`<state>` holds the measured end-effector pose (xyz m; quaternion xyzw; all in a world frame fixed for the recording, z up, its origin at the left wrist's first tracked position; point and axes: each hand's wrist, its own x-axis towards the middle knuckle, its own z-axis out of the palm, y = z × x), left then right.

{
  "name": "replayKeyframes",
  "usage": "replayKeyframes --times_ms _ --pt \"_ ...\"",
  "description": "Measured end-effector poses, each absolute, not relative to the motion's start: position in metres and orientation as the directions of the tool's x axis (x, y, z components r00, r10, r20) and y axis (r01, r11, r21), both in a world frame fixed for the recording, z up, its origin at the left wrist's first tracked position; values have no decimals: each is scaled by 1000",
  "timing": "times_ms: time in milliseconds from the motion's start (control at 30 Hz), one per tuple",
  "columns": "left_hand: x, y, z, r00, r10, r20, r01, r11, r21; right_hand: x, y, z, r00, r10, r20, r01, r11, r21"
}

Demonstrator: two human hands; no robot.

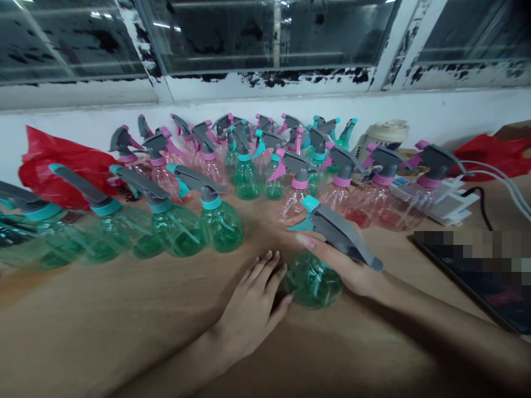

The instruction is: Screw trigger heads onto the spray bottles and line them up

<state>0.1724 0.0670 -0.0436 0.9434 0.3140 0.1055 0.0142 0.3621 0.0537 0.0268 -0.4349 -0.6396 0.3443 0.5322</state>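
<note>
A green spray bottle (309, 283) with a grey and turquoise trigger head stands in front of me. My right hand (352, 268) is closed around its neck below the head, the thumb and index finger near the trigger; some fingers are hidden behind it. My left hand (257, 301) rests on the table just left of the bottle, fingers stretched out and slightly apart. Its thumb tip is at the bottle's lower side; whether it touches, I cannot tell. Nearest beyond the left hand is another green spray bottle (223, 225), the right end of a row.
Several pink spray bottles (367, 204) stand at the right, with more pink and green ones behind. A red plastic bag (62, 171) lies left, another red bag (493, 157) right. A white power strip (448, 202) with cables and a dark tablet-like device (468, 282) lie right. Windows line the wall.
</note>
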Motion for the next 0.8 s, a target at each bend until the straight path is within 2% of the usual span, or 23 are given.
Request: replayKeyframes --times_ms 233,533,800 --pt "173 67 -44 782 593 191 588 -804 88 362 54 25 -46 921 387 155 389 -908" --pt "173 67 -46 779 589 216 581 -807 108 364 55 26 -64 917 395 209 399 -893" --pt "173 67 -42 783 603 151 598 -797 82 366 59 24 -93 913 398 296 407 -864"
